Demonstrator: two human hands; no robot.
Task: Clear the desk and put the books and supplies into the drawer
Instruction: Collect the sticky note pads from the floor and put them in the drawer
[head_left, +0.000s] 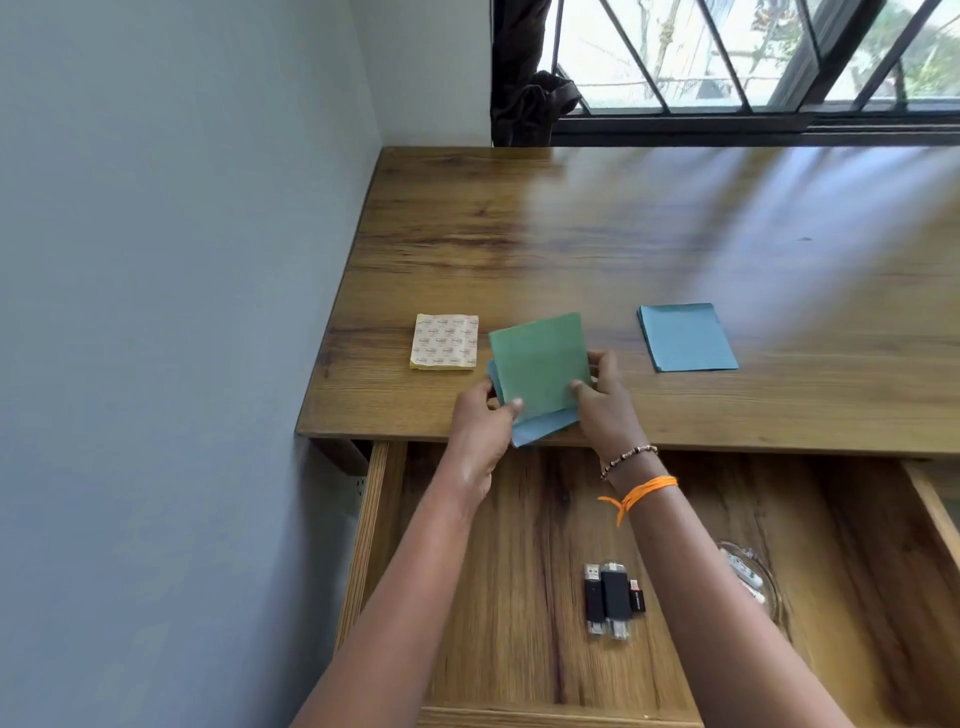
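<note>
I have a green pad of paper (540, 364) pinched between both hands, and a blue pad (540, 423) lies directly under it, its corners poking out past the green one toward me and to my left. My left hand (480, 431) grips the left edge, thumb on top of the green sheet, fingers curled beneath the pair. My right hand (602, 400) clamps the right edge the same way, thumb pressed on the green surface. The two pads sit over the front lip of the desk (675, 223), just above the open drawer (519, 571).

Just beyond my left fingertips, a yellow pad with a printed backing (444, 341) lies flat on the desk. Well to the right of my right fingers, a second blue pad (687, 338) also lies flat on the wood.

Below my right wrist, inside the drawer, three black USB sticks (613, 597) lie side by side. A clear round thing (748, 577) shows partly behind my right forearm; I cannot tell what it is.
</note>
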